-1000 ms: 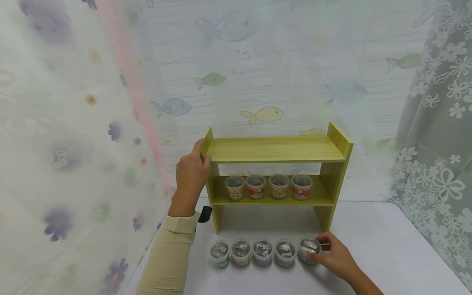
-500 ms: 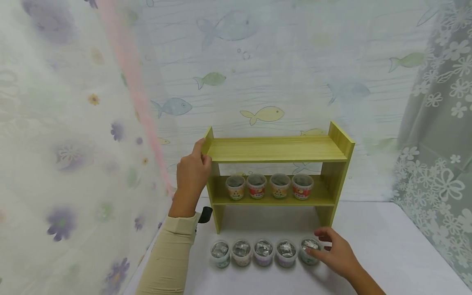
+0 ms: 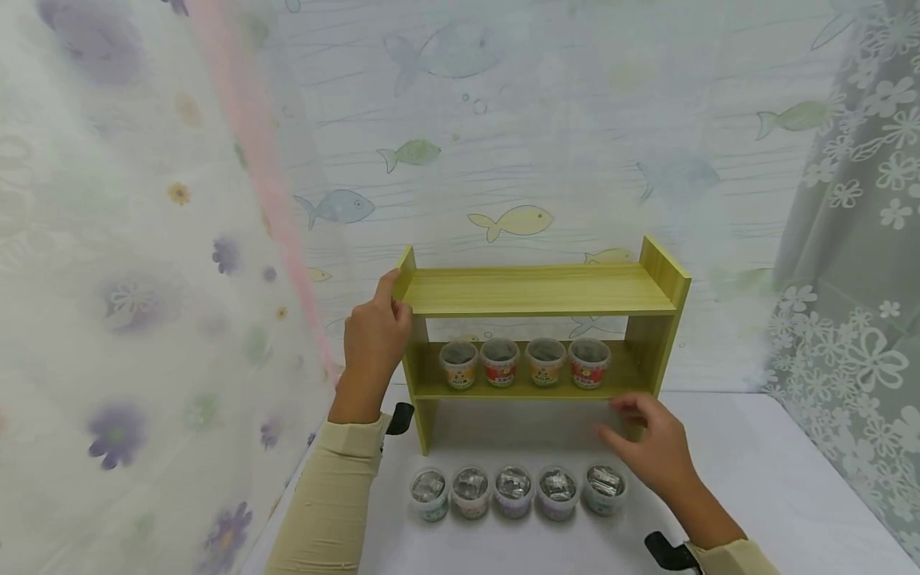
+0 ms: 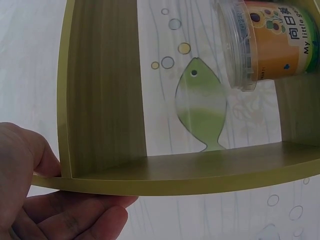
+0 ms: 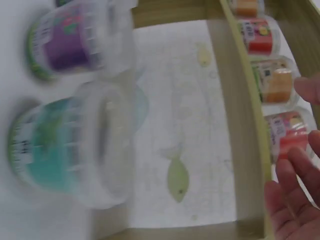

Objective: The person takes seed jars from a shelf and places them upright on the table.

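Observation:
My left hand (image 3: 375, 335) holds the upper left corner of a yellow-green wooden shelf (image 3: 539, 291). In the left wrist view its thumb (image 4: 42, 157) lies on one side of the board and its fingers on the other. My right hand (image 3: 656, 447) hovers before the shelf's lower right part, fingers loosely bent and apart, holding nothing. Below it, a teal-labelled plastic cup (image 3: 605, 501) with a silvery packet inside ends a row of several cups on the table. Several orange- and red-labelled cups, such as this red one (image 3: 589, 375), stand on the middle board.
The white tablecloth (image 3: 733, 463) extends to the right of the shelf. A fish-print curtain (image 3: 546, 144) hangs behind, and a flowered curtain (image 3: 144, 335) borders the left. In the right wrist view, a purple-labelled cup (image 5: 65, 42) stands beside the teal one.
My right hand has let go of the teal-labelled cup and risen away from it towards the shelf. The cup stays at the row's right end. My left hand keeps its place.

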Motion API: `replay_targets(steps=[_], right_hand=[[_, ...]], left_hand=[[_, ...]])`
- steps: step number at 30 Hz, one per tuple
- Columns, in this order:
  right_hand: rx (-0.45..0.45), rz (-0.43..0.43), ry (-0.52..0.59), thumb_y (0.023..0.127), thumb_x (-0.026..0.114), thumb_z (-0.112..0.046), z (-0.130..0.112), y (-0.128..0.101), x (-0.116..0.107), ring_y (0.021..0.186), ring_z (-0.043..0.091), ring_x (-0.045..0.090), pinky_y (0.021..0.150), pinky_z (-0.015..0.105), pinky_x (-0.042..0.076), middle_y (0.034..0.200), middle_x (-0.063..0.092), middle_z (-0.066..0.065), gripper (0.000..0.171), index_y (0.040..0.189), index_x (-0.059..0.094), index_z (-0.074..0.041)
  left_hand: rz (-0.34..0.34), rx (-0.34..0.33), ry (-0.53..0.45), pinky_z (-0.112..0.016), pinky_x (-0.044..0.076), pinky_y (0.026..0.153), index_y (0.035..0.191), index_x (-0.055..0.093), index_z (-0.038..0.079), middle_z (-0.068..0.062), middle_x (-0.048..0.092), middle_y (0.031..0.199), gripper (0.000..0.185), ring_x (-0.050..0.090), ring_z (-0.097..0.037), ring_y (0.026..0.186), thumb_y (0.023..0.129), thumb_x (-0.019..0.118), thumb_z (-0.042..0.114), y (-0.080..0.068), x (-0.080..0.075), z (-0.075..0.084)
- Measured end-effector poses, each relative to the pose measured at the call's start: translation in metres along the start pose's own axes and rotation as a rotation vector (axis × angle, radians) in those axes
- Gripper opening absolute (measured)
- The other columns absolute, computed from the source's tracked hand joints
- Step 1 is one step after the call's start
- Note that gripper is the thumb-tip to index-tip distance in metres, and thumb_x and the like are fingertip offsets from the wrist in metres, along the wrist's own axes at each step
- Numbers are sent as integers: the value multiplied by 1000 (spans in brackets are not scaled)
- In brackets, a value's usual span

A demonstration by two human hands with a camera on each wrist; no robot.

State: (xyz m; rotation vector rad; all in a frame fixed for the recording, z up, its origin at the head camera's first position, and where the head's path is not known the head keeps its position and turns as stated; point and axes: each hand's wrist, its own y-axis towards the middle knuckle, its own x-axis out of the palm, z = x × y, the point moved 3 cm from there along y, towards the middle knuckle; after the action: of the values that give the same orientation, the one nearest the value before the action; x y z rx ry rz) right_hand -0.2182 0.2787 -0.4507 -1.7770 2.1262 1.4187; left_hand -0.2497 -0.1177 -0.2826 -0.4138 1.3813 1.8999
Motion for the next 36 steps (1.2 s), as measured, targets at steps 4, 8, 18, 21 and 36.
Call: replay_targets(steps=[4,8,18,21,36], right_hand=[[-65,88,7,71,95,-11,-6,16,1,104,25,64,87,5,44,114,65,6,51,113,66,-3],[-52,117,-3,72,95,-14,-9,31,4,112,33,60,91,28,51,125,59,17,65,124,60,3],[237,-108,75,86,80,-54,1,62,13,144,48,42,111,67,37,157,44,25,100,160,33,-6],[274,-170,122,87,77,-56,2,68,14,144,47,43,109,65,40,157,43,26,103,164,27,-8],[298,-188,118,91,72,-56,4,76,19,125,42,63,93,54,56,143,56,25,91,160,36,-8]], left_hand=[[-4,-10,3,-31,28,40,149,53,19,-3,41,53,50,31,-16,42,99,50,15,1,1,0],[-4,-15,6,-32,29,39,150,53,19,-4,42,53,50,32,-17,42,99,51,15,1,2,-1],[12,-8,3,-32,29,39,149,54,18,-4,42,53,50,32,-18,42,99,51,15,0,0,1],[9,-9,6,-31,28,40,149,54,18,-4,41,53,51,31,-17,42,99,50,15,0,0,1],[16,-7,2,-32,28,39,148,55,18,-4,42,53,50,31,-17,42,98,50,14,0,-3,5]])
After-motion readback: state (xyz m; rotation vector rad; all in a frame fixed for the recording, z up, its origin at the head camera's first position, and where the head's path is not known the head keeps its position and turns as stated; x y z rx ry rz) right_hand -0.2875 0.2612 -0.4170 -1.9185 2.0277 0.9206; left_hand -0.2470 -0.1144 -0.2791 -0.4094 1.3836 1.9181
